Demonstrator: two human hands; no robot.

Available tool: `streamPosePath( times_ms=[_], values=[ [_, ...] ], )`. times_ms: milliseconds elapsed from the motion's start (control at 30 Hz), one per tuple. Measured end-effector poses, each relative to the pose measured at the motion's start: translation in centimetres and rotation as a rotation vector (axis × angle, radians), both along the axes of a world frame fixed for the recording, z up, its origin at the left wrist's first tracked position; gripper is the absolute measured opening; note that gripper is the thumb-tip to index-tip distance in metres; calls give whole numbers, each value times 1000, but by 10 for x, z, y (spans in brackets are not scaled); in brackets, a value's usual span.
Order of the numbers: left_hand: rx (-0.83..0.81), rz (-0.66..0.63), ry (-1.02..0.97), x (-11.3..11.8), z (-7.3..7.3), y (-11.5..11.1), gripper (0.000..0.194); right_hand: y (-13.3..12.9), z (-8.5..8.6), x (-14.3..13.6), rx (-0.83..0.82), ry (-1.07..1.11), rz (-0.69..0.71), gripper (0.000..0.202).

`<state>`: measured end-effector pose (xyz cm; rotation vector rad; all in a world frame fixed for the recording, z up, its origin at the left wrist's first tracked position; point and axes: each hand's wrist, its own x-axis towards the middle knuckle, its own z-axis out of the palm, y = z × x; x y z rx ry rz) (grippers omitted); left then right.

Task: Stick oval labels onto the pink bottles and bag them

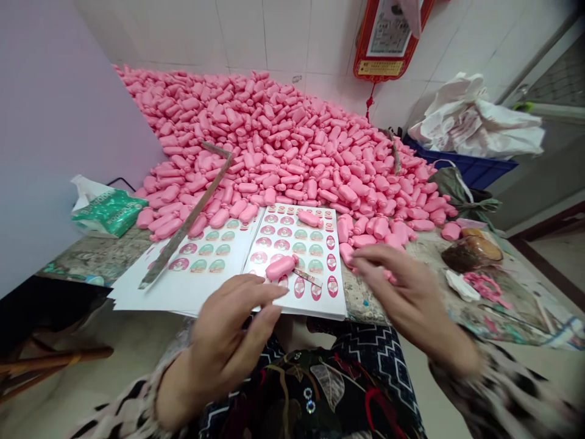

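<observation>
1. My left hand holds nothing, thumb and fingers a little apart, just beside a pink bottle lying on the sticker sheet.
2. My right hand blurs beside another bottle; whether its fingers grip anything, I cannot tell.
3. The pink heap lies beyond.

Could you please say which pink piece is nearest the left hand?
The pink piece just beyond the left hand, on the front half of the sticker sheet; the other piece there lies back by the pile.
</observation>
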<state>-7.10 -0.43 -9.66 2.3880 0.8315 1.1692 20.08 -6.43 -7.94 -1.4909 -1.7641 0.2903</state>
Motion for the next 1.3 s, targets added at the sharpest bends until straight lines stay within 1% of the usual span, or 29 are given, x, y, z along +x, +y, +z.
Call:
streamPosePath(
  times_ms=[33,100,167,200,233,267,367,467,533,600,633,667,733,767,800,833,867,933,967,1033,1067,1133,1200,1267,1300],
  values=[
    [18,10,96,6,-12,10,22,20,-16,-4,-67,-11,0,17],
    [14,92,331,13,-39,30,29,51,-53,-11,-184,-95,66,16],
    [5,153,509,16,-63,46,33,71,-84,-19,-245,-184,48,16],
    [10,171,572,17,-72,53,35,77,-95,-24,-257,-226,41,17],
    [17,184,623,19,-78,58,38,81,-101,-29,-260,-266,31,18],
    [26,197,662,22,-83,63,41,84,-104,-34,-265,-307,24,19],
    [29,232,739,33,-88,71,47,91,-100,-47,-315,-416,12,18],
    [35,233,742,42,-93,76,41,97,-97,-54,-396,-481,18,15],
    [13,223,691,45,-95,80,39,101,-98,-56,-439,-510,19,13],
    [-77,211,572,44,-94,83,38,103,-100,-56,-465,-530,26,11],
    [-165,208,478,44,-92,83,38,103,-100,-55,-469,-536,33,10],
    [-291,213,359,43,-88,83,37,103,-99,-54,-466,-541,40,8],
    [-634,208,62,41,-78,81,34,100,-95,-47,-453,-528,21,8],
    [-822,186,-99,40,-73,79,33,98,-93,-42,-448,-487,-5,9],
    [-998,148,-250,40,-67,76,33,96,-91,-37,-443,-407,-39,9],
    [-1146,94,-380,40,-62,73,33,95,-90,-31,-433,-281,-72,8],
    [-1261,37,-480,41,-58,69,32,93,-88,-26,-413,-123,-98,7],
    [-1410,-52,-598,45,-53,60,31,89,-86,-19,-335,184,-128,7],
    [-1460,-81,-624,48,-53,54,30,86,-85,-18,-282,287,-138,9],
    [-1532,-144,-639,56,-54,41,29,79,-82,-21,-218,362,-132,14],
    [-1563,-182,-635,61,-56,34,28,74,-80,-24,-222,362,-111,18],
    [-1624,-270,-608,68,-62,18,26,61,-76,-34,-277,352,-24,23],
    [-1692,-365,-516,73,-68,3,24,43,-74,-43,-339,323,79,24],
    [-1767,-445,-345,74,-74,-8,21,25,-74,-45,-392,268,172,25],
    [-1791,-462,-258,73,-76,-12,20,18,-75,-43,-420,239,200,26]
  ],
)
